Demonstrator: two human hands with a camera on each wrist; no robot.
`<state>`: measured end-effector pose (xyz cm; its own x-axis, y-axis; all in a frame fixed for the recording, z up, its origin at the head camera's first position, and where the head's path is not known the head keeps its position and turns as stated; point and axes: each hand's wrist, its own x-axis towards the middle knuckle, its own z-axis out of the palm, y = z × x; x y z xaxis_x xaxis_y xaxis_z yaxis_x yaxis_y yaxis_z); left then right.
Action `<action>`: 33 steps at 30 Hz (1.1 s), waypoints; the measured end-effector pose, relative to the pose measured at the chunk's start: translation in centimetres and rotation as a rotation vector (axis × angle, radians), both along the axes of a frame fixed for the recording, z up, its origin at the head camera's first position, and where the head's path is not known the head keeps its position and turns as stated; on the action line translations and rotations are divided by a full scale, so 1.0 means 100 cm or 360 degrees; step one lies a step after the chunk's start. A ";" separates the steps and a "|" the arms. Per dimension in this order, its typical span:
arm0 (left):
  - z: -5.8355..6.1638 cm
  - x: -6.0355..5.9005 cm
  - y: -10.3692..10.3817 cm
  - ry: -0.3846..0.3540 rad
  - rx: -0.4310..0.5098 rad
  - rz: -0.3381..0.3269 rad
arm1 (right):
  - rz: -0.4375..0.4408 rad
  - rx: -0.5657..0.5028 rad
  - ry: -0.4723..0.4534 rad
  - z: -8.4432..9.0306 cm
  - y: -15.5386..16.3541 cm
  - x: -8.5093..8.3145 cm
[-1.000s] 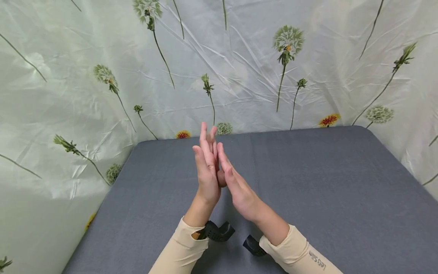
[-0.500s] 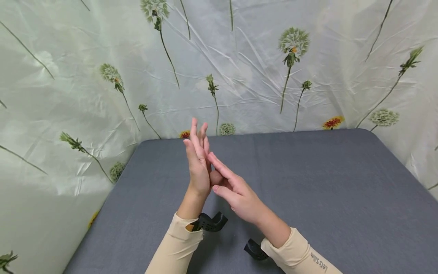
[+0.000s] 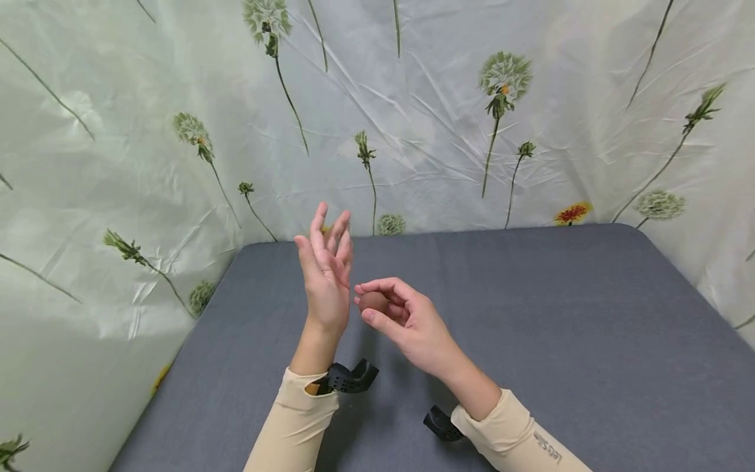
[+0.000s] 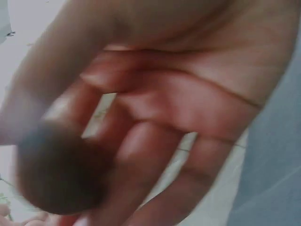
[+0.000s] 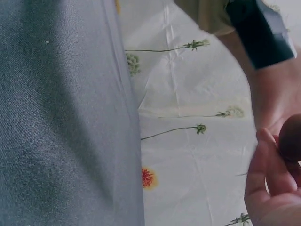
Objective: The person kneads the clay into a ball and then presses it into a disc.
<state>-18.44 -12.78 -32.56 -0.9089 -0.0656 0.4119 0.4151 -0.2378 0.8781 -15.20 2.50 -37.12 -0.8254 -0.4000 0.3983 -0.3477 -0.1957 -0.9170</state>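
Right hand [image 3: 407,328] fingers are curling round a small brown rounded lump [image 3: 373,301], pinching it between thumb and fingertips above the cloth; its material is not telling from here. In the left wrist view the lump [image 4: 59,172] is showing only as a dark blur, and in the right wrist view it [image 5: 291,139] is being cut off at the edge. Left hand [image 3: 324,282] is standing upright just beside it, fingers straight and spread, holding nothing. Below, a grey cloth-covered table [image 3: 560,328] is spreading out. A creased pale sheet printed with dandelions [image 3: 442,118] is hanging behind and to both sides. Black wrist mounts [image 3: 348,379] are sitting at beige sleeves [image 3: 295,426].
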 end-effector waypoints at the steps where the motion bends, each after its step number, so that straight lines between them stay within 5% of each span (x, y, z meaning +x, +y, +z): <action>1: 0.002 0.001 -0.002 0.0013 0.0009 0.0002 | -0.0033 0.0017 -0.0015 0.000 0.001 -0.001; 7: 0.007 0.004 -0.010 0.0068 0.0027 0.0008 | -0.0299 0.0171 -0.0007 -0.007 0.016 -0.010; 15: 0.006 0.007 -0.008 0.0079 -0.0155 -0.0113 | -0.0304 0.0239 -0.0169 -0.013 0.053 -0.025; 20: 0.007 0.010 -0.006 0.0119 -0.0333 -0.0182 | -0.0324 0.0572 -0.0229 -0.024 0.086 -0.032; 26: 0.000 0.018 -0.010 0.0038 -0.0581 -0.0319 | -0.0400 0.1068 -0.0249 -0.039 0.135 -0.031; 33: -0.021 0.025 -0.027 -0.0046 -0.0781 -0.0336 | -0.0434 0.1276 -0.0269 -0.047 0.171 -0.024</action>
